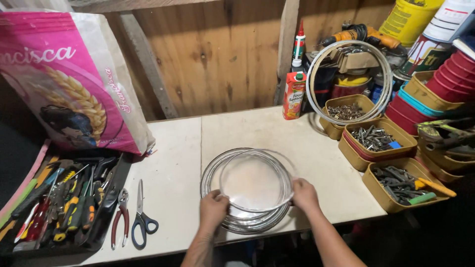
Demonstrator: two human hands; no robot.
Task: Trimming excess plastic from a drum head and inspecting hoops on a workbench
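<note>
Glass disc: a round clear glass disc (255, 180) is lying on a stack of metal rings (247, 222) near the front edge of the pale workbench (173, 168).
Left hand: the left hand (213, 207) is clamping the disc's left rim, fingers closed over it.
Right hand: the right hand (304, 194) is gripping the right rim the same way.
Left side: scissors (142, 217) and pliers (119, 217) are lying beside a tool tray (64, 202).
Right side: yellow tubs of screws (378, 141) are sitting well apart.
</note>
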